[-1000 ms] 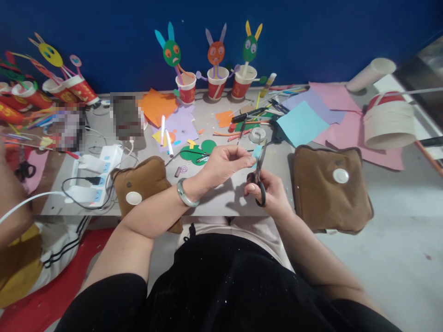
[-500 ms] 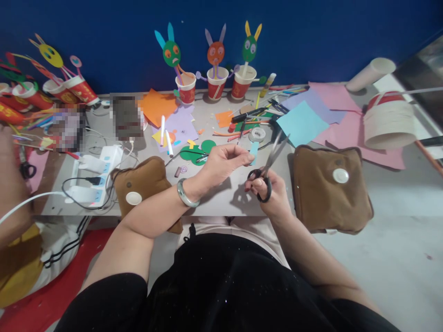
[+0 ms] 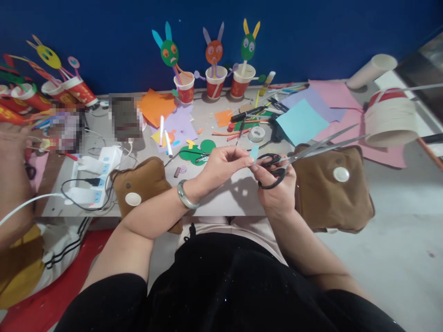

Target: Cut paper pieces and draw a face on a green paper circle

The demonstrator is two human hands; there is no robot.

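Note:
My left hand [image 3: 226, 167], with a bangle at the wrist, pinches a small light-blue paper piece [image 3: 254, 153] between thumb and fingers. Close beside it, my right hand [image 3: 278, 191] has its fingers in the black handles of a pair of scissors [image 3: 320, 146]. The blades point right and stand a little apart, over a brown padded pouch [image 3: 327, 193]. The right fingertips come up to the lower edge of the blue paper; I cannot tell whether they grip it too. Green paper circles [image 3: 189, 155] lie left of my left hand.
Three paper cups with rabbit-like paper figures [image 3: 214, 83] stand along the blue wall. A tape roll [image 3: 256, 134], pens and coloured sheets [image 3: 302, 122] lie beyond my hands. At left are a power strip [image 3: 110, 161], another brown pouch [image 3: 141, 180] and another person's arm [image 3: 15, 184].
My right hand has turned, swinging the scissors from pointing up to pointing right. Its fingertips have come up to the blue paper, while my left hand has stayed nearly in place.

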